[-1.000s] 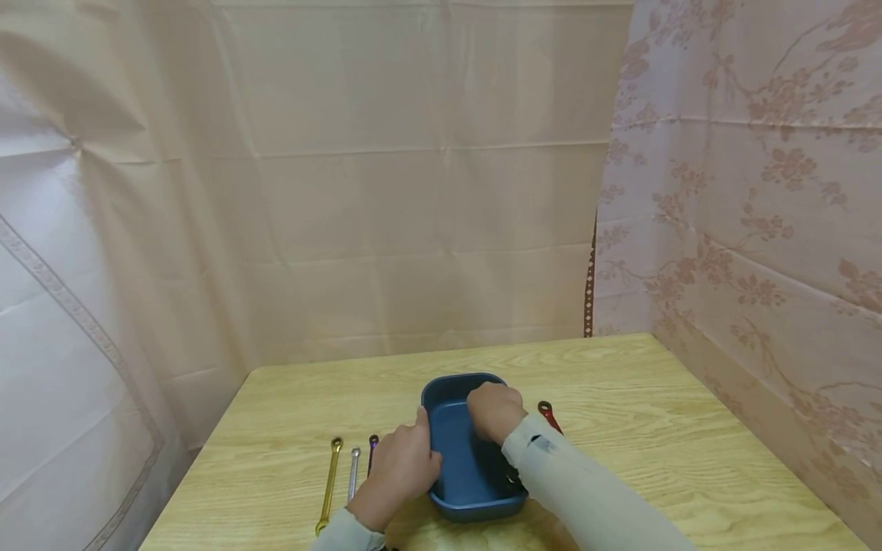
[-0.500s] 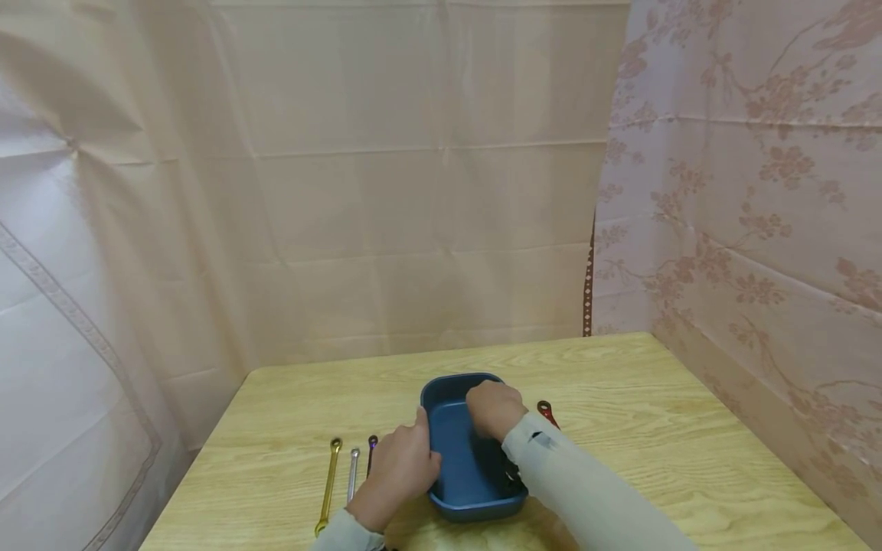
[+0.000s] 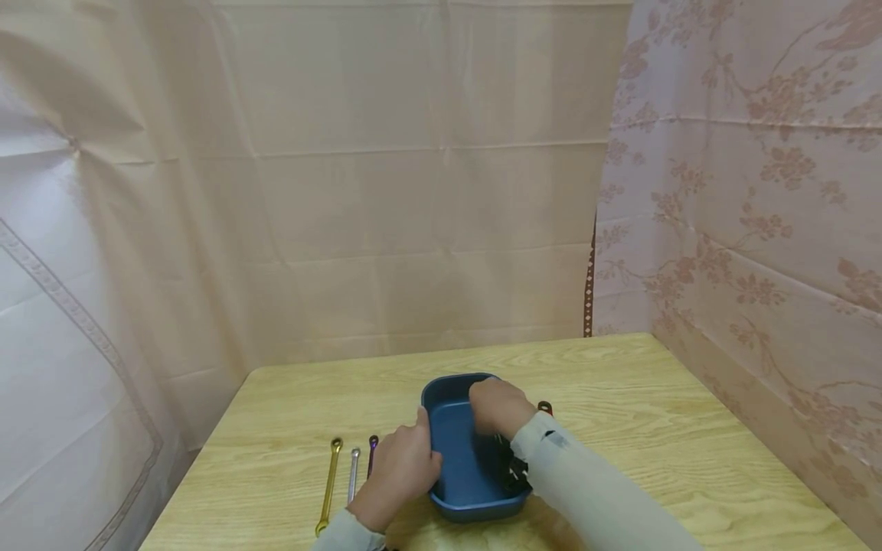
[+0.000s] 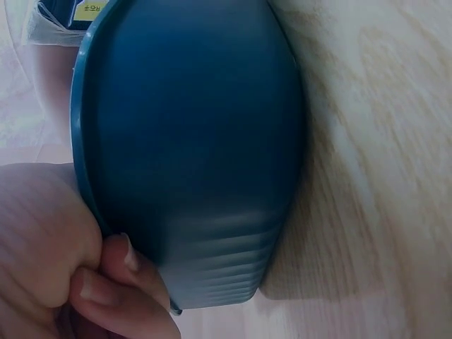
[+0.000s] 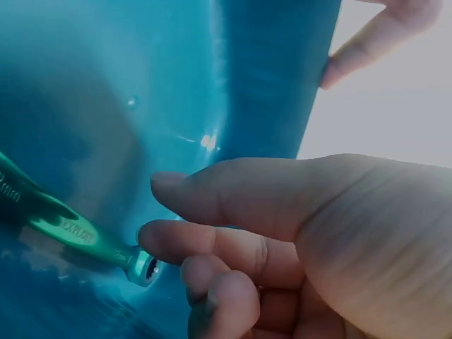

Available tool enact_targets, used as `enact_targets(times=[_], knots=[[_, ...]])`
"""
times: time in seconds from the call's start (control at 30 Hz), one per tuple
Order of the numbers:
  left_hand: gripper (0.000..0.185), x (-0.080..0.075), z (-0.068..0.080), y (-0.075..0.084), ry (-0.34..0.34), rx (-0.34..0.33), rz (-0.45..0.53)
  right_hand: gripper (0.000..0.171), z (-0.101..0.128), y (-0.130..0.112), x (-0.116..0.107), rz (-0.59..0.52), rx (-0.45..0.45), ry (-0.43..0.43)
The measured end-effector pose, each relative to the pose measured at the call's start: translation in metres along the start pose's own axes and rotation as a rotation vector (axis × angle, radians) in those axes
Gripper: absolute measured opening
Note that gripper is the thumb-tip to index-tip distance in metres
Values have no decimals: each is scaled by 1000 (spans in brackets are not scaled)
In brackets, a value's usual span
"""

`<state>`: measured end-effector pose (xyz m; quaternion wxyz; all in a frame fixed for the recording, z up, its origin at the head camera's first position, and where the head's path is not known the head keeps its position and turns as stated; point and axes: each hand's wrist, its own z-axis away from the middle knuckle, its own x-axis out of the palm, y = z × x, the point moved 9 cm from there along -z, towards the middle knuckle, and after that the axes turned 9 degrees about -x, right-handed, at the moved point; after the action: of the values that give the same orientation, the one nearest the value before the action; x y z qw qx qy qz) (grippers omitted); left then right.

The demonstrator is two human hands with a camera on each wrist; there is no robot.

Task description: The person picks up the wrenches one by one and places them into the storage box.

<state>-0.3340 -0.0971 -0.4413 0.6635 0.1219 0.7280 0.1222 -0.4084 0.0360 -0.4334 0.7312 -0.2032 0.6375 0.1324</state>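
Landmark: blue tray (image 3: 455, 467), rectangular, rounded corners, standing on the wooden counter (image 3: 689, 428) near its front middle.

Left hand (image 3: 403, 467): at the tray's left wall, thumb over the rim, fingers curled against the outer side; grip clamped on the tray, as the left wrist view confirms (image 4: 106, 275).

Right hand (image 3: 499, 405): inside the tray at its far right part, fingers bent downward. In the right wrist view the fingertips (image 5: 159, 236) meet the ring end of a green wrench (image 5: 78, 233) lying on the tray floor; they touch its end, but whether the grip is closed on it or just parted from it cannot be told.

Other contents of the tray: dark tools beside the right sleeve at the near right corner, kind not readable.

Left of the tray, on the counter, side by side: gold wrench (image 3: 327, 486), silver wrench (image 3: 353, 473), purple wrench (image 3: 372, 453), the last nearest the tray.

Right of the tray, just beside its wall: red wrench (image 3: 544, 406), only its ring end showing past the sleeve.

Progress, as judged: at least one wrench lies in the tray; four lie outside it, so the sorting appears under half done.

Surround: pale cloth hangings behind and on both sides of the counter.
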Motion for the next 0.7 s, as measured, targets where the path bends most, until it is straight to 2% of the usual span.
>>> enact_targets(times=[0.13,0.37,0.7], knots=[[76,-1,0,0,5,7,-7,23,3,0,-6,-37,-23,18],[77,0,-1,-2,4,0,-22,15,9,3,-18,-84,-35,58],[77,1,-2,-1,-13,-12,-21,28,20,7,-25,-133,-29,84]])
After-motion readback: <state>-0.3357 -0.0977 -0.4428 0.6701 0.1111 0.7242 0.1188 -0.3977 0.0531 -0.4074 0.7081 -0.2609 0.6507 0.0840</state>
